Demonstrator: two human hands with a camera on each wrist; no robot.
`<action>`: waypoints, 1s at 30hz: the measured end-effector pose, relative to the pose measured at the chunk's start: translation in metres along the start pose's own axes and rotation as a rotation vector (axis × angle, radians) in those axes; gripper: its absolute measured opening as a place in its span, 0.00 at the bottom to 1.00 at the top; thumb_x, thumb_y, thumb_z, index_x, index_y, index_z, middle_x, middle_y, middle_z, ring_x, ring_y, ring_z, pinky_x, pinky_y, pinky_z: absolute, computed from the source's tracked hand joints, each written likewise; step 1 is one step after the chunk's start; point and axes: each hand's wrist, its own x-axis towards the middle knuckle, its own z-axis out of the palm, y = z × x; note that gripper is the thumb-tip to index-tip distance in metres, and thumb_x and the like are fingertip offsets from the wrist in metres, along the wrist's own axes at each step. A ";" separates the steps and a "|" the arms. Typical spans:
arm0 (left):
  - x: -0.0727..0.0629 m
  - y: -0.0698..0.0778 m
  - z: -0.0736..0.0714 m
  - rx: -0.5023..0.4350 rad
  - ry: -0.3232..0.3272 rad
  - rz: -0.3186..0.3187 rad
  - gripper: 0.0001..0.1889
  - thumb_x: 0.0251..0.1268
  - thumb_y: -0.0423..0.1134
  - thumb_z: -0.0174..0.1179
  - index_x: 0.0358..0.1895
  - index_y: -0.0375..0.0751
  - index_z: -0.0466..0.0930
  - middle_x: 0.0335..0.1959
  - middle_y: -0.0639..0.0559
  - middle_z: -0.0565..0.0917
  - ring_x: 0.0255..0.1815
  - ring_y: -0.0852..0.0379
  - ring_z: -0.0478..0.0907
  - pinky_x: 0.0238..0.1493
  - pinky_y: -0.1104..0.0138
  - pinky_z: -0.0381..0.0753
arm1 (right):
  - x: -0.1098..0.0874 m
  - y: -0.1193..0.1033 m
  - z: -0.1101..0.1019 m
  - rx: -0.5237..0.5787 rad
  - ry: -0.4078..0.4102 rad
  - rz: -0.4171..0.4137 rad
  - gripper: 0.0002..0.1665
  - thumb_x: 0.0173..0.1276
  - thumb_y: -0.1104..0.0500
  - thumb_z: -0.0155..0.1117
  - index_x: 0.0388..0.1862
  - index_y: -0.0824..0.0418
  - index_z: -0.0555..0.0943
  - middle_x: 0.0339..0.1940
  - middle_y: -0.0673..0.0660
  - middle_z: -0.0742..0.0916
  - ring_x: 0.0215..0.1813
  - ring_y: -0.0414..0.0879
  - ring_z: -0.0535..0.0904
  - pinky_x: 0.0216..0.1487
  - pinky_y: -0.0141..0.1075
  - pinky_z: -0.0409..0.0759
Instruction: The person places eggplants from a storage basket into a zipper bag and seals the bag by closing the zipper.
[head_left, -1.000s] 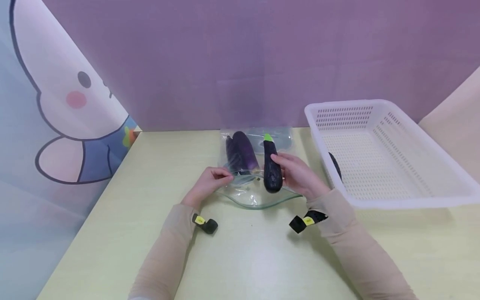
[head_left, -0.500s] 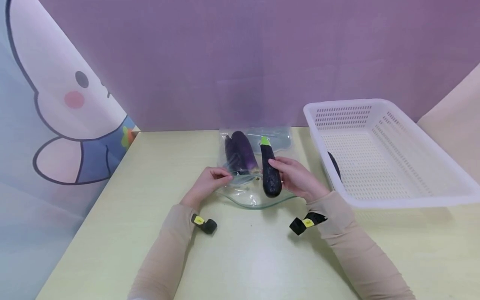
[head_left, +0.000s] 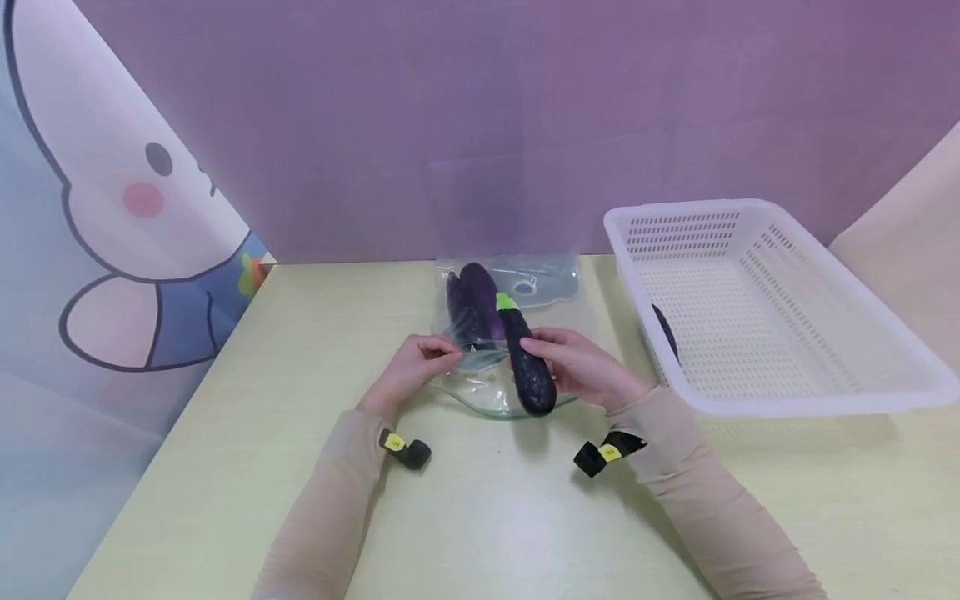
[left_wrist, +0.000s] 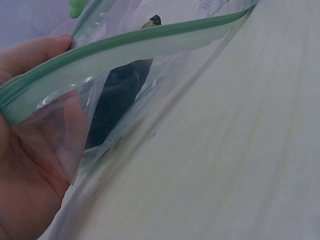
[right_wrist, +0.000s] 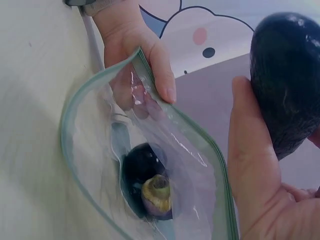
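My right hand (head_left: pixel 581 367) grips a glossy, nearly black eggplant (head_left: pixel 532 375) with a bright green end, thumb along its side. The eggplant slants above a clear zip bag (head_left: pixel 558 287), its green end pointing away and left. My left hand (head_left: pixel 412 362) pinches the left corner of the bag's mouth between thumb and fingers. In the right wrist view the green-edged mouth (right_wrist: pixel 70 145) gapes wide. Inside the bag lie a purple eggplant (head_left: pixel 477 292) and a slimmer dark one (head_left: pixel 455 300) side by side; a brownish stem end (right_wrist: pixel 159 192) faces the mouth.
A white perforated plastic basket (head_left: pixel 795 406) stands to the right, with a dark rounded thing (head_left: pixel 663 329) against its left wall. Behind the pale table (head_left: pixel 495 508) rises a purple backdrop (head_left: pixel 360 125); a cartoon-print cloth (head_left: pixel 112 325) hangs at the left.
My right hand has drawn the eggplant nearer and swung its green end leftward, from almost straight to slanted over the bag. My left hand keeps its pinch at the bag's corner.
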 end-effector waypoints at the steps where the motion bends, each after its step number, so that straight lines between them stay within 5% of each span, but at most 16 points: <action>1: 0.000 0.000 0.000 0.002 0.002 0.000 0.10 0.60 0.28 0.60 0.41 0.21 0.79 0.31 0.62 0.82 0.33 0.65 0.76 0.37 0.75 0.76 | 0.000 0.000 0.001 -0.004 -0.016 0.003 0.29 0.75 0.57 0.45 0.65 0.78 0.57 0.38 0.50 0.85 0.40 0.41 0.83 0.38 0.35 0.83; 12: 0.000 -0.002 -0.001 0.010 0.014 0.026 0.10 0.60 0.27 0.59 0.41 0.21 0.79 0.31 0.65 0.81 0.36 0.66 0.77 0.40 0.75 0.76 | 0.001 0.009 0.011 -0.070 -0.128 0.058 0.26 0.74 0.58 0.47 0.64 0.73 0.61 0.49 0.67 0.82 0.43 0.46 0.83 0.45 0.42 0.81; 30: 0.003 -0.001 0.001 -0.022 0.117 0.038 0.10 0.61 0.27 0.59 0.39 0.19 0.79 0.29 0.65 0.82 0.34 0.64 0.75 0.41 0.75 0.74 | 0.003 0.018 0.020 -0.101 -0.165 0.125 0.26 0.72 0.59 0.49 0.62 0.74 0.64 0.36 0.51 0.81 0.34 0.39 0.80 0.35 0.33 0.81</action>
